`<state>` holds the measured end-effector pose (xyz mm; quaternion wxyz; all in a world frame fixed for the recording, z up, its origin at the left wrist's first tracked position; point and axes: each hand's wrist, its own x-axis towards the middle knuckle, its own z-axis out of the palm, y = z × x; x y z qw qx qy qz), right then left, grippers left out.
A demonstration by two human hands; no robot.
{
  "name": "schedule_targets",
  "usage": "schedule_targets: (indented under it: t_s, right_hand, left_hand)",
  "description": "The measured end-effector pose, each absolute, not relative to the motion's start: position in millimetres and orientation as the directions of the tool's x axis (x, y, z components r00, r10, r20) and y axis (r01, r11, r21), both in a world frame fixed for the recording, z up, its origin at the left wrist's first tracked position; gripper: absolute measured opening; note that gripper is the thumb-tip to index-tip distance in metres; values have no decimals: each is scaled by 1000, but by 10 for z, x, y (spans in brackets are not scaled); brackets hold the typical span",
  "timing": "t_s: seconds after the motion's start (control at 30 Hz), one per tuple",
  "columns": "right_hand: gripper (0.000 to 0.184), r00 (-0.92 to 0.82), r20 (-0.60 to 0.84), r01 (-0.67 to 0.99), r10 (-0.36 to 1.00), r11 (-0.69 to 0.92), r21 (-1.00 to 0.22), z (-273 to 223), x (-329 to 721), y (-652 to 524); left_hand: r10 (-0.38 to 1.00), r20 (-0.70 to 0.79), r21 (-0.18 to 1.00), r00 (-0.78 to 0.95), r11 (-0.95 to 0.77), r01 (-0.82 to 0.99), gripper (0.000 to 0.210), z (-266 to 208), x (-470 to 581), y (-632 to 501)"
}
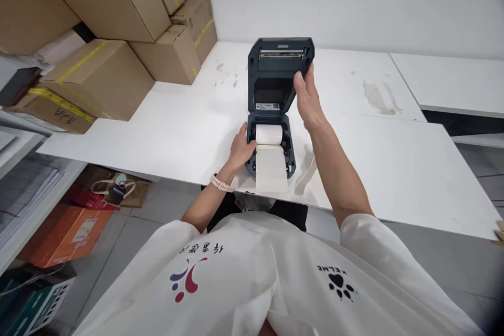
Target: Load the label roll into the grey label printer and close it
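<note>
A dark grey label printer stands on the white table with its lid raised upright. Inside its base sits a roll of white labels, and a strip of label paper runs from it over the front edge. My right hand grips the lid's right edge, thumb on the inner face and fingers behind. With the thumb over the rim near the roll and the fingers along the outside, my left hand holds the left side of the base.
Several cardboard boxes are stacked at the back left of the white table. A loose paper strip lies right of the printer. Below left, an orange box and a paper bag are on the floor.
</note>
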<state>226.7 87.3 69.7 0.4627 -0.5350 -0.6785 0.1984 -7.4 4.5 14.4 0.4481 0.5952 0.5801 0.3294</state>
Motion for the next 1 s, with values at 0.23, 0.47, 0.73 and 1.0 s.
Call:
schedule_targets:
  t_s: [0.23, 0.47, 0.73, 1.0]
  right_hand:
    - [81, -92, 512, 857, 854, 330, -397, 880, 2034, 466]
    - [93, -507, -200, 840, 838, 428, -334, 767, 1820, 355]
    - [123, -537, -310, 815, 785, 387, -431, 757, 1800, 584]
    - [84, -550, 92, 485, 830, 407, -774, 1315, 2759, 215]
  left_hand:
    - [995, -31, 883, 96, -17, 468, 62, 166, -9, 94]
    - [990, -38, 827, 133, -44, 560, 56, 214, -20, 121]
    - [982, -68, 774, 175, -58, 631, 60, 263, -60, 169]
    - [982, 5, 891, 191, -91, 444, 73, 99, -101, 202]
